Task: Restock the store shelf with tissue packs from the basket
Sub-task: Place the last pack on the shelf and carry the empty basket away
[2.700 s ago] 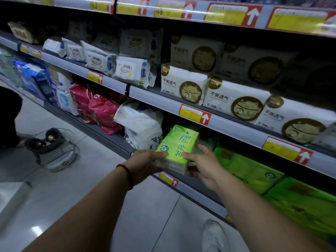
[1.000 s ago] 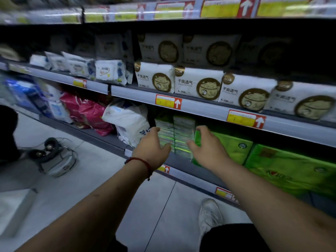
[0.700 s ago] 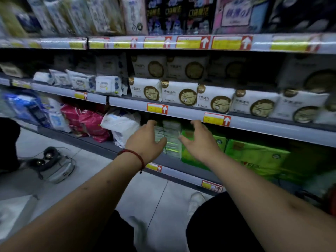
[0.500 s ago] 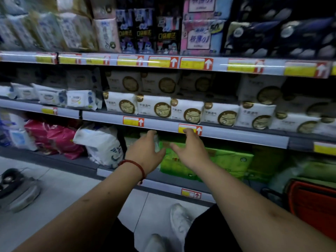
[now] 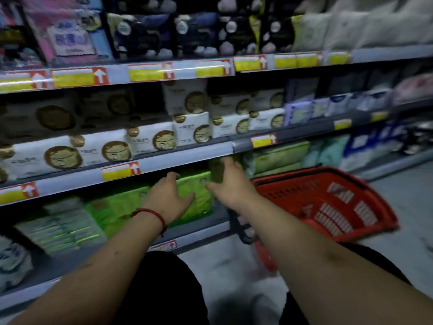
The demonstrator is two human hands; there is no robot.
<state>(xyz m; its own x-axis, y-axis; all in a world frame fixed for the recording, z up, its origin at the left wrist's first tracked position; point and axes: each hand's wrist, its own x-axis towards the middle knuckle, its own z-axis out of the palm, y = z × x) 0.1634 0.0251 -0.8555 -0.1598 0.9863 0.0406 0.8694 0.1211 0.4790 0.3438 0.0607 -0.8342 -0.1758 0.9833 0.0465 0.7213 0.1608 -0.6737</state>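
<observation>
Bright green tissue packs, soft wrapped blocks blurred by motion, lie in a row on the lower shelf at centre left of the frame. Both bare forearms stretch forward from the bottom edge. The left hand, a red cord at its wrist, is spread flat over a green pack's front, and the right hand is just right of that pack, fingers loose and holding nothing. A red basket sits at centre right, beside the right forearm.
</observation>
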